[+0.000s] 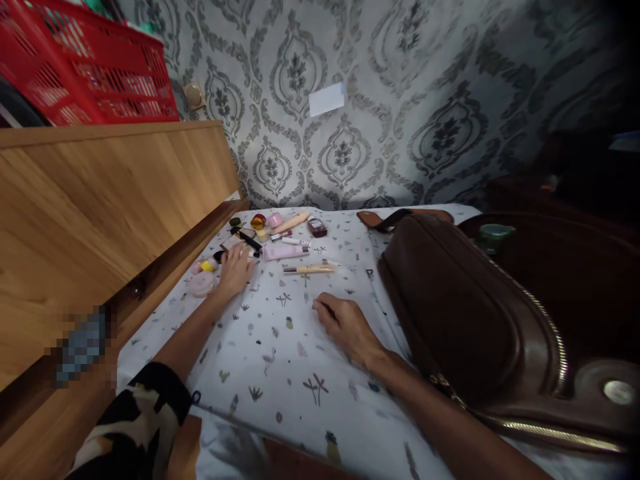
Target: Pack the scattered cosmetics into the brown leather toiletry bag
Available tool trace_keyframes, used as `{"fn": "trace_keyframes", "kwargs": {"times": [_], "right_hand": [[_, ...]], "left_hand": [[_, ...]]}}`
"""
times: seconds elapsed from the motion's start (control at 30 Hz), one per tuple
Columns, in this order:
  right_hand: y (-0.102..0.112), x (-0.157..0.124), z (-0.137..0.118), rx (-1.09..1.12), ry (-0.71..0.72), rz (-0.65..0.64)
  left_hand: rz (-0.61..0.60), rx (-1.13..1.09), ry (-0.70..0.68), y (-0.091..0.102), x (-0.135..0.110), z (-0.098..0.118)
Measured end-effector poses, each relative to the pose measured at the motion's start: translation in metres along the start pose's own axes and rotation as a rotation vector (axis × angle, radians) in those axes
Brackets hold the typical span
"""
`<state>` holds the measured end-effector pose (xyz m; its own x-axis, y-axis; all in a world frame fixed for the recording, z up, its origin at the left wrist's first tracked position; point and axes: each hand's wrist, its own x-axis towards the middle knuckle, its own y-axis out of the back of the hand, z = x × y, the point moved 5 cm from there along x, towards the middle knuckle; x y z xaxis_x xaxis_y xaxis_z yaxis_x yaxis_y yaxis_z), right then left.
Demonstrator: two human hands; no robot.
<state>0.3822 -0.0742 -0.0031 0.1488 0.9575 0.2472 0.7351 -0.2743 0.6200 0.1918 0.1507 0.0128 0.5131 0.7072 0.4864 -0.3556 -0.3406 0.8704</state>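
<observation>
My left hand lies over the left side of a cluster of cosmetics, its fingers stretched out and somewhat apart. The fingertips touch or cover small items there, partly hidden. Beside it are a black tube, a pink squeeze tube and a round pink compact. Nearer to me than the pink tube is a slim beige tube with a metallic end. Resting on the patterned cloth, my right hand has its fingers curled in, with nothing visible in them.
A large brown bag with gold zips stands at the right. Small jars, a dark red bottle and a peach tube lie farther back. At the left rises a wooden panel, with a red basket above it.
</observation>
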Motion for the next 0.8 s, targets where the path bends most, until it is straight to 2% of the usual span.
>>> {"fn": "trace_keyframes", "kwargs": {"times": [0.1,0.2,0.33,0.4,0.5,0.67,0.8], "right_hand": [[0.000,0.000,0.000,-0.004,-0.003,0.002],[0.000,0.000,0.000,-0.016,0.013,0.013],[0.001,-0.001,0.000,-0.022,0.016,0.002],[0.001,-0.001,0.000,-0.024,0.010,0.004],[0.001,-0.001,0.001,-0.025,-0.003,0.000],[0.001,-0.001,-0.001,-0.032,0.009,-0.007],[0.002,-0.001,-0.001,-0.026,0.022,0.012]], "left_hand": [[-0.036,0.096,0.166,0.022,-0.014,-0.039],[-0.137,0.150,0.316,0.034,-0.027,-0.072],[-0.187,0.157,0.360,0.037,-0.035,-0.088],[-0.181,0.158,0.340,0.035,-0.030,-0.086],[-0.177,0.148,0.266,0.027,-0.009,-0.075],[-0.206,0.123,0.081,-0.001,0.041,-0.044],[-0.243,0.097,-0.061,-0.021,0.060,-0.026]]}}
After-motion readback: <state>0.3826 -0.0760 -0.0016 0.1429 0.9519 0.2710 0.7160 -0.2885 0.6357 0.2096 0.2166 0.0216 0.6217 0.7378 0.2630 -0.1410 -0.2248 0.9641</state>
